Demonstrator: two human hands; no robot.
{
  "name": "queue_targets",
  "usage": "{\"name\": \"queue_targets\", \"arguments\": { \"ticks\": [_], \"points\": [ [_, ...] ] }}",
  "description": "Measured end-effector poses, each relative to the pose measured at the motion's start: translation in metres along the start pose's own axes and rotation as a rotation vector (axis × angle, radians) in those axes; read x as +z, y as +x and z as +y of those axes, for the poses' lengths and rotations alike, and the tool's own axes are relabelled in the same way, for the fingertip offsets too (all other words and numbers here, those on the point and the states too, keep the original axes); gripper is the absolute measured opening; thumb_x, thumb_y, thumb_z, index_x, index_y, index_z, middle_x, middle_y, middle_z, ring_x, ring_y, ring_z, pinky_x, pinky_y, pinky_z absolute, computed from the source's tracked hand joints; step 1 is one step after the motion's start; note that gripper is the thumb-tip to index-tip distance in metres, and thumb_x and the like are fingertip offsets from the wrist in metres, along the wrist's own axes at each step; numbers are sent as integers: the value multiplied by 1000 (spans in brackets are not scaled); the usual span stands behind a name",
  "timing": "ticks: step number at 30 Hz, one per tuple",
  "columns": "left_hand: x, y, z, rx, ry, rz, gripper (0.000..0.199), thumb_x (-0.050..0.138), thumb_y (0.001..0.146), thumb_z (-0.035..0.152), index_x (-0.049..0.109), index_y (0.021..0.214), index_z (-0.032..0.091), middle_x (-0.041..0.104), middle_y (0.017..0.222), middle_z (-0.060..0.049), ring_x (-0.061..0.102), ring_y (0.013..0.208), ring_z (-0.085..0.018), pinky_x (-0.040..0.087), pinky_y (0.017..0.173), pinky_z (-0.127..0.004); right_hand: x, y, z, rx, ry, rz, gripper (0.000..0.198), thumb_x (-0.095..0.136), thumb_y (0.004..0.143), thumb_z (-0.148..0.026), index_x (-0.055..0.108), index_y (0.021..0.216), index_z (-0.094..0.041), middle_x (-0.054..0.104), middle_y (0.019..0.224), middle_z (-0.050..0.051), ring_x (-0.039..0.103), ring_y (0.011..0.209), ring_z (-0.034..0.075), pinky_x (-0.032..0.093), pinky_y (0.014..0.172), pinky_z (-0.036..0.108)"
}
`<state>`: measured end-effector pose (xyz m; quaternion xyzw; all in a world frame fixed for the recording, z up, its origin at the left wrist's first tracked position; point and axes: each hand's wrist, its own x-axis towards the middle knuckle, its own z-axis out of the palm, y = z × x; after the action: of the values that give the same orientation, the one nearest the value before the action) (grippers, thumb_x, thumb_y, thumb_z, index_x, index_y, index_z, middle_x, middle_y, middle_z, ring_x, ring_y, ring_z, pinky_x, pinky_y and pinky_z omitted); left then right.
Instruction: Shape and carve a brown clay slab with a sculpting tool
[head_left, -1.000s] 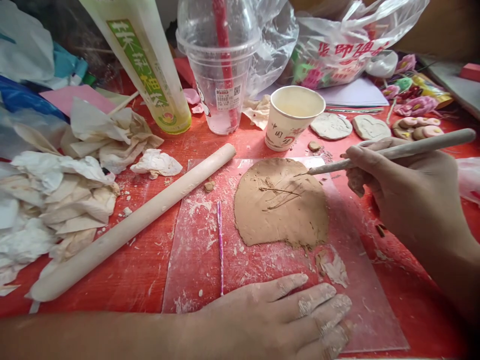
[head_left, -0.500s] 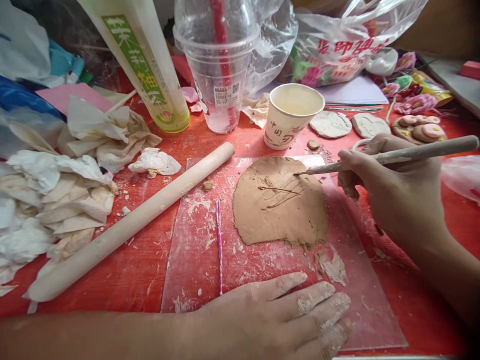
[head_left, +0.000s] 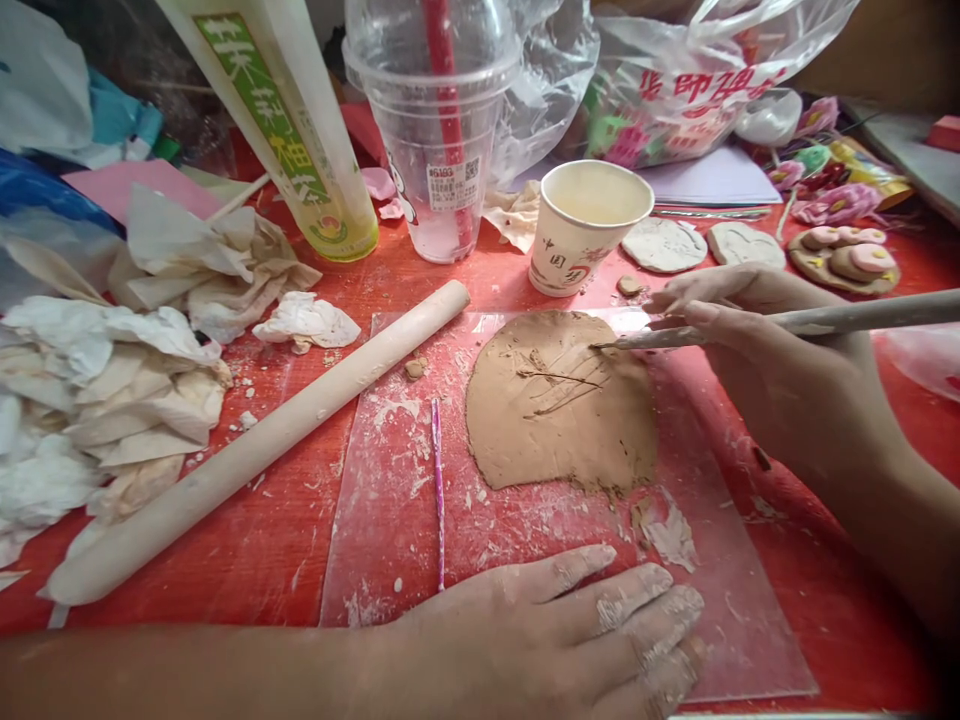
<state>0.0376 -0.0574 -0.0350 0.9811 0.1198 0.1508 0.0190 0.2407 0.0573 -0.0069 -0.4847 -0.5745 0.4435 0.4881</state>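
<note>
On a red table [head_left: 247, 560], a clear plastic sheet [head_left: 525, 540] lies flat under a rolled-out slab of brown clay [head_left: 559, 420], which sits at the far middle of the sheet. The person's right hand [head_left: 780, 370] pinches a long, thin modelling tool [head_left: 825, 320] between thumb and fingers, pen-fashion, with the handle running off to the right. The pointed tip touches the slab's upper edge, just beside several scratched lines in the clay; the low angle suits drawing on the surface. The left hand [head_left: 585, 630] holds nothing. It lies flat, fingers together and dusted with dried clay, on the near edge of the sheet, apparently pinning it in place.

One wooden rolling pin [head_left: 255, 450] lies diagonally to the left, partly on the sheet's far corner. One thin pink stick [head_left: 438, 490] lies on the sheet beside the slab. Behind the slab stand one paper cup [head_left: 581, 235], one clear plastic cup [head_left: 442, 150] with a red straw, and one yellow-green bottle [head_left: 300, 130]. Two pale clay discs [head_left: 664, 245] rest beyond the paper cup, with coloured clay pieces [head_left: 844, 255] further right. Crumpled tissues [head_left: 112, 380] are heaped at the left, too many to count. Plastic bags [head_left: 675, 90] fill the back.
</note>
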Motion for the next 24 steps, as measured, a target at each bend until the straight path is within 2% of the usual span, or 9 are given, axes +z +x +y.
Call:
{"name": "queue_targets", "arguments": {
  "ticks": [1, 3, 5, 7, 11, 17, 24],
  "points": [
    [0, 0, 0, 0, 1, 8, 37, 37, 94, 23, 48, 128, 16, 46, 137, -5, 41, 127, -19, 33, 107, -32, 3, -1, -2, -4, 97, -34, 6, 58, 75, -20, 63, 72, -21, 60, 82, 2, 58, 81, 15, 45, 76, 32],
    [0, 0, 0, -1, 6, 24, 37, 38, 93, 22, 48, 128, 16, 46, 136, -5, 41, 127, -20, 33, 106, -32, 7, -3, -4, -16, 238, -125, 18, 51, 80, -24, 63, 66, -21, 55, 68, 1, 55, 70, 13, 43, 71, 32],
    [0, 0, 0, 1, 9, 19, 37, 38, 93, 22, 48, 128, 16, 47, 136, -4, 40, 128, -20, 33, 106, -31, 10, -4, -4, -27, 280, -172, 32, 45, 84, -24, 55, 53, -20, 43, 52, -1, 45, 53, 11, 38, 60, 30],
    [-1, 0, 0, -2, 8, 3, 38, 37, 94, 22, 47, 129, 16, 46, 136, -4, 39, 129, -20, 33, 106, -31, 11, -3, -4, -16, 318, -152, 38, 43, 84, -20, 47, 46, -19, 34, 46, -2, 34, 46, 9, 30, 53, 30],
    [-1, 0, 0, -1, 7, -4, 38, 37, 94, 22, 47, 129, 15, 46, 137, -5, 41, 128, -20, 33, 106, -32, 14, 0, -7, 43, 376, -81, 41, 39, 83, -13, 41, 42, -18, 26, 44, -2, 27, 45, 10, 23, 51, 31],
    [1, 0, 1, -2, 8, 29, 37, 38, 93, 22, 48, 128, 16, 47, 135, -5, 42, 127, -20, 34, 106, -32, 12, 2, -13, 60, 299, -146, 40, 41, 78, -10, 35, 39, -18, 22, 41, -1, 23, 43, 10, 18, 49, 33],
    [3, -1, 0, -4, 13, 14, 37, 37, 93, 23, 48, 128, 16, 47, 136, -3, 40, 128, -19, 33, 107, -32, 8, 4, -13, 77, 326, -184, 39, 37, 78, -10, 29, 41, -18, 20, 42, -2, 21, 42, 10, 19, 48, 32]
  ]
}}
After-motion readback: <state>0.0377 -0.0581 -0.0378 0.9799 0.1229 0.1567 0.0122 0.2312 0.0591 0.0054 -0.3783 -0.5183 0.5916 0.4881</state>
